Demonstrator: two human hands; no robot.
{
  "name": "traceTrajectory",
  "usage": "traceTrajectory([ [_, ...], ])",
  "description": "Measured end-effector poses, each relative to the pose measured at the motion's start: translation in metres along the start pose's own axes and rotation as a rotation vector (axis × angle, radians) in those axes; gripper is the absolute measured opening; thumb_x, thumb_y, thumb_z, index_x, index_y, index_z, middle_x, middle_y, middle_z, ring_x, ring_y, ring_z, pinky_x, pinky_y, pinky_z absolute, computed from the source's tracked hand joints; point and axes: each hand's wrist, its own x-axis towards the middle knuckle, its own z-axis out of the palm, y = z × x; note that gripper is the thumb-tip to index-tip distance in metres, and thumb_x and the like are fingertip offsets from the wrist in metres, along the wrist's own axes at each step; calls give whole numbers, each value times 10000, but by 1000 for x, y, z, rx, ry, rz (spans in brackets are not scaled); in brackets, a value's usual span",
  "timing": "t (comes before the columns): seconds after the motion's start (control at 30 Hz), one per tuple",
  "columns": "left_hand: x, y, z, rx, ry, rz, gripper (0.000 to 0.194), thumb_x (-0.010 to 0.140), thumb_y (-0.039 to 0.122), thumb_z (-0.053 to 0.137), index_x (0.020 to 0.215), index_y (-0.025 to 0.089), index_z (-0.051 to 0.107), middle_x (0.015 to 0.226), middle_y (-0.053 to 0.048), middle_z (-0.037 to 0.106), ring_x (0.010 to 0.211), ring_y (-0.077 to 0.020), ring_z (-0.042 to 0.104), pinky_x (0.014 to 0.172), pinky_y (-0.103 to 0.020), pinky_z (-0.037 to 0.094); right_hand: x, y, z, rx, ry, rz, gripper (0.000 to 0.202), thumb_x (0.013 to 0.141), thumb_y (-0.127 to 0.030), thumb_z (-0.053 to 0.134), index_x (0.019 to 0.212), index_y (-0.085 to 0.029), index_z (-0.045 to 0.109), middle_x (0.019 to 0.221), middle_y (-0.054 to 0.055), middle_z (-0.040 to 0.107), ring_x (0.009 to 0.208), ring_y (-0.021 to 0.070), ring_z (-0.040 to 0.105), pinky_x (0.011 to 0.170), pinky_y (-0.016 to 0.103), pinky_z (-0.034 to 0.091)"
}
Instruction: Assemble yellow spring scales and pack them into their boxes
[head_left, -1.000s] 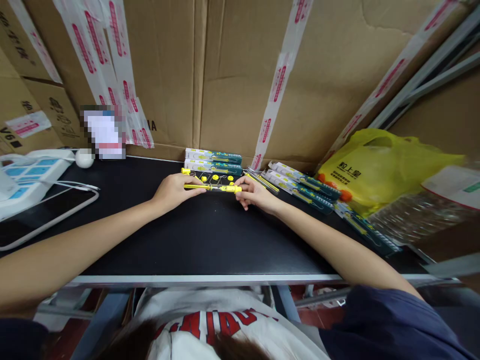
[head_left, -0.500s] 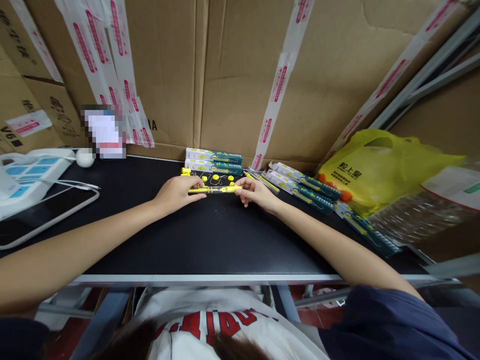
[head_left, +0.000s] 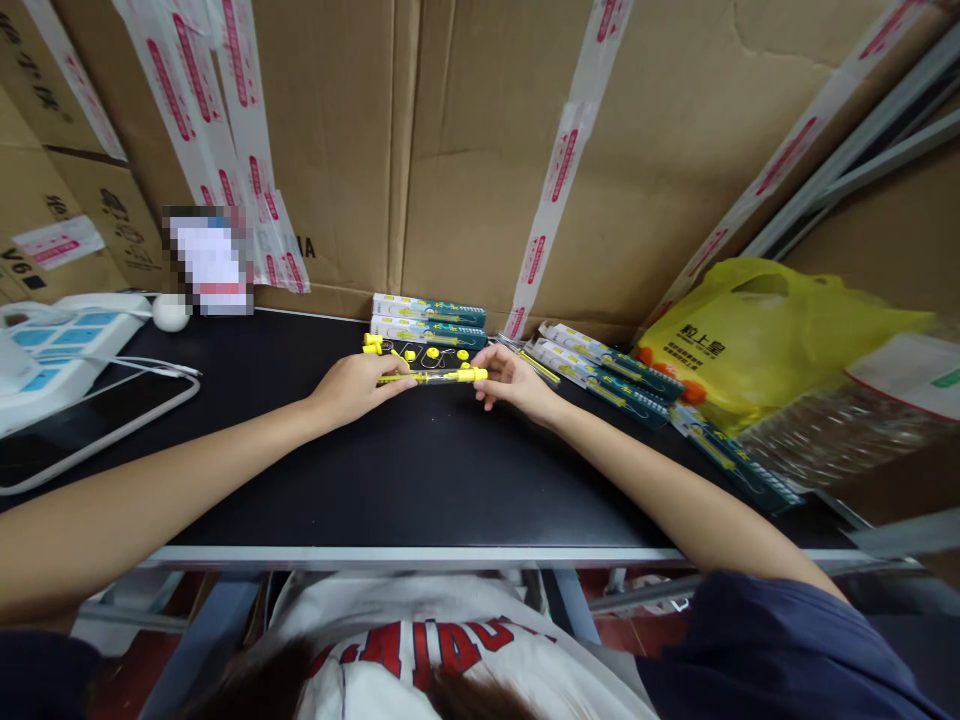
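Note:
A slim, yellow pen-like tester (head_left: pixel 448 377) with a clear barrel lies level between my hands, just above the black tabletop. My left hand (head_left: pixel 349 390) pinches its left end between thumb and fingers, hiding part of it. At the other end, the fingertips of my right hand (head_left: pixel 514 380) close on the yellow cap. Right behind the tester are several small yellow caps (head_left: pixel 433 354) with thin coiled wires. A yellow part (head_left: pixel 372 343) rests behind my left fingers. Several thin yellow and metal rods (head_left: pixel 541 366) lie behind my right hand.
Two printed boxes (head_left: pixel 429 333) are stacked at the back. More such boxes (head_left: pixel 600 380) lie to the right, near a yellow plastic bag (head_left: pixel 750 340). A white power strip (head_left: pixel 82 335) and a phone (head_left: pixel 97 425) occupy the left. Cardboard (head_left: pixel 465 150) walls the rear.
The tester has shifted very slightly, and its yellow right end shows a little more beside my right fingers. Both hands stay in nearly the same place.

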Motion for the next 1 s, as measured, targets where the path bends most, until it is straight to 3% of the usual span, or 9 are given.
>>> traceTrajectory([
  [0.23,-1,0,1,-17,66,36,344,897,488,514,1026,213,675,1022,-47,727,879,-204,673,731,-279,463,-3,-8,2,-47,44,163,342,833,-503,611,910,-193,488,767,-1,614,542,90,591,413,198,504],
  [0.37,-1,-2,1,-32,99,41,342,887,496,538,1033,225,686,1050,-32,729,898,-202,676,733,-277,464,-2,-6,-1,-20,-15,133,379,780,-494,686,894,-190,490,722,-7,640,536,89,584,436,202,521],
  [0.57,-2,-4,0,-102,183,73,348,860,506,581,1042,231,695,1070,-23,728,953,-197,671,789,-285,472,-1,-6,-2,0,-7,62,376,752,-438,729,937,-192,512,770,-11,645,566,80,595,462,203,538],
  [0.87,1,-5,-5,37,227,54,375,806,583,615,875,223,692,892,-27,735,821,-200,664,808,-338,432,-1,-4,-1,7,36,25,386,741,-436,737,943,-189,520,785,-5,651,563,76,585,468,205,530],
  [1.0,2,-4,-7,-148,210,61,368,807,512,648,1008,205,668,914,-31,711,809,-175,649,773,-299,460,0,-4,-2,16,67,43,389,743,-447,733,945,-188,524,774,-8,649,555,77,584,465,210,528],
])
